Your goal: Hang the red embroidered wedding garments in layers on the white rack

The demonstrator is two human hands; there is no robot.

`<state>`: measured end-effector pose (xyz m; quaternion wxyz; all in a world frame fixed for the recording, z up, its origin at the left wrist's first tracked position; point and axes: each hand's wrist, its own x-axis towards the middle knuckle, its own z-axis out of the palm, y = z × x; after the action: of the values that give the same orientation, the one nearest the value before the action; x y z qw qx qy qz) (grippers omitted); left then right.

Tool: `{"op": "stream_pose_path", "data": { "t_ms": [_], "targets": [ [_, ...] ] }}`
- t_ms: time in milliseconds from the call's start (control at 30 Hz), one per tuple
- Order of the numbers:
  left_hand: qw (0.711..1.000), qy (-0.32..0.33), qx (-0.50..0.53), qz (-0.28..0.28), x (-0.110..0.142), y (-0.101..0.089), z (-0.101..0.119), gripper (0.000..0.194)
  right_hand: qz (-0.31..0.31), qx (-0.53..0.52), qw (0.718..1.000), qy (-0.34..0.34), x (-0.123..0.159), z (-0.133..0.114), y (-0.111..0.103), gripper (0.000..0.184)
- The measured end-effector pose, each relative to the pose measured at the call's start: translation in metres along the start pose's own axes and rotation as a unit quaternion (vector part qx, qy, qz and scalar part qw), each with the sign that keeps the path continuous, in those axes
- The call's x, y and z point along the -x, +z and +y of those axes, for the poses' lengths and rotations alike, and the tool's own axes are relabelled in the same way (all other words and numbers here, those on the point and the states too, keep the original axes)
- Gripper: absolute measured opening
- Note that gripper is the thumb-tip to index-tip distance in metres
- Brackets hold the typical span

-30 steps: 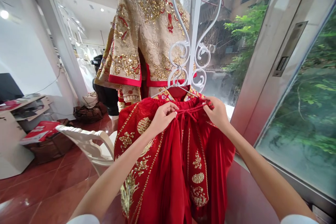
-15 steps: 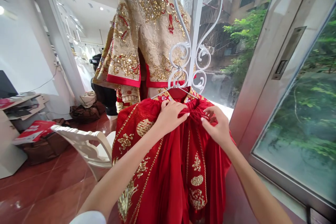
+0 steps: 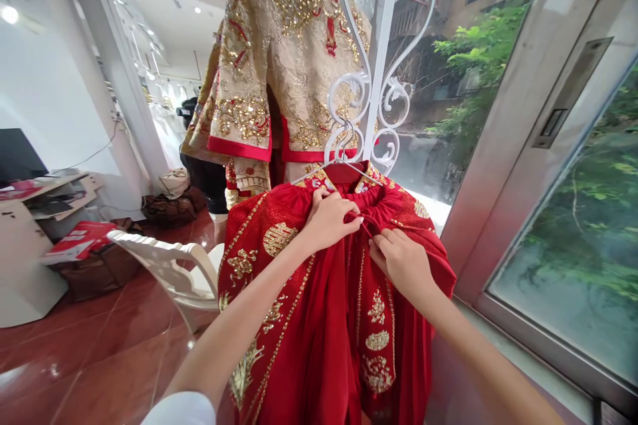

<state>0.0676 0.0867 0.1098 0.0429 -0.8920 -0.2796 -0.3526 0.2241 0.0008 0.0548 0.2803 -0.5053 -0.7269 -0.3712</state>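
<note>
A red garment (image 3: pixel 319 319) with gold embroidery and beaded trim hangs on a wire hanger (image 3: pixel 343 153) in front of me. Just below its collar, gathered red fabric (image 3: pixel 371 202) bunches across the front. My left hand (image 3: pixel 333 218) lies over the upper front, its thumb and fingertips closed on a thin red cord (image 3: pixel 367 228) at the gathered edge. Close by on the right, my right hand (image 3: pixel 403 260) has its fingers curled round the lower end of that cord. The fingertips partly hide how the cord is fastened.
Behind hangs a gold sequinned jacket (image 3: pixel 304 73) beside a white scrolled metal stand (image 3: pixel 381 60). A white chair (image 3: pixel 159 259), bags (image 3: pixel 174 206) and a desk (image 3: pixel 30 246) are at left. A person in black (image 3: pixel 207 176) is partly hidden. A framed window (image 3: pixel 588 212) is on the right.
My right hand has moved down and left, its fingers closing from a looser pose on the gathered fabric. The cord between the hands now shows. The camera view has shifted slightly.
</note>
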Motion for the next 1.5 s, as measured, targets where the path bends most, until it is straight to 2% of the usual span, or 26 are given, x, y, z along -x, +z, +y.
{"op": "stream_pose_path", "data": {
  "t_ms": [133, 200, 267, 333, 367, 467, 567, 633, 700, 767, 833, 933, 1000, 1100, 1233, 1333, 1500],
  "targets": [
    [1.0, 0.007, -0.023, -0.017, 0.001, -0.003, 0.002, 0.018, -0.054, -0.081, 0.995, 0.035, 0.021, 0.005, -0.006, 0.028],
    [0.997, 0.046, -0.046, -0.029, 0.004, -0.012, 0.0, 0.023, -0.044, -0.144, 0.987, 0.056, 0.02, 0.019, -0.009, 0.021],
    [0.992, 0.081, -0.091, -0.03, 0.009, -0.026, -0.006, 0.029, 0.002, -0.188, 0.98, 0.056, 0.006, 0.041, -0.01, 0.022],
    [0.984, 0.085, -0.157, -0.023, 0.016, -0.041, -0.015, 0.03, 0.044, -0.197, 0.979, 0.032, -0.016, 0.065, -0.006, 0.027],
    [0.979, 0.081, -0.188, -0.02, 0.019, -0.048, -0.019, 0.029, 0.042, -0.193, 0.98, 0.01, -0.028, 0.075, -0.003, 0.03],
    [0.965, 0.074, -0.249, -0.022, 0.025, -0.064, -0.032, 0.026, -0.021, -0.185, 0.981, -0.053, -0.054, 0.095, 0.006, 0.027],
    [0.959, 0.064, -0.275, -0.034, 0.024, -0.072, -0.04, 0.029, -0.072, -0.167, 0.98, -0.082, -0.064, 0.096, 0.011, 0.018],
    [0.966, 0.059, -0.247, -0.052, 0.021, -0.073, -0.043, 0.03, -0.063, -0.162, 0.982, -0.076, -0.065, 0.092, 0.012, 0.015],
    [0.983, 0.049, -0.172, -0.045, 0.017, -0.07, -0.046, 0.029, -0.014, -0.186, 0.981, -0.057, -0.068, 0.09, 0.013, 0.014],
    [0.995, 0.026, -0.095, 0.004, 0.015, -0.064, -0.047, 0.029, 0.053, -0.219, 0.974, -0.032, -0.071, 0.09, 0.014, 0.014],
    [0.997, 0.01, -0.06, 0.057, 0.016, -0.056, -0.046, 0.029, 0.087, -0.235, 0.968, -0.011, -0.076, 0.091, 0.015, 0.013],
    [0.995, 0.039, -0.062, 0.069, 0.021, -0.052, -0.044, 0.025, 0.043, -0.232, 0.972, -0.005, -0.081, 0.095, 0.015, 0.012],
    [0.994, 0.047, -0.054, 0.087, 0.025, -0.057, -0.044, 0.022, 0.004, -0.233, 0.972, 0.005, -0.083, 0.099, 0.014, 0.017],
    [0.989, -0.005, -0.053, 0.14, 0.033, -0.069, -0.049, 0.025, -0.026, -0.268, 0.963, 0.023, -0.083, 0.107, 0.014, 0.029],
    [0.988, -0.076, -0.034, 0.127, 0.038, -0.074, -0.058, 0.024, -0.07, -0.347, 0.931, 0.087, -0.075, 0.118, 0.021, 0.034],
    [0.982, -0.132, -0.035, 0.131, 0.037, -0.071, -0.065, 0.024, -0.07, -0.354, 0.922, 0.139, -0.069, 0.117, 0.029, 0.039],
    [0.981, -0.158, -0.041, 0.109, 0.031, -0.069, -0.072, 0.022, -0.05, -0.305, 0.935, 0.173, -0.07, 0.108, 0.032, 0.039]
  ]
}}
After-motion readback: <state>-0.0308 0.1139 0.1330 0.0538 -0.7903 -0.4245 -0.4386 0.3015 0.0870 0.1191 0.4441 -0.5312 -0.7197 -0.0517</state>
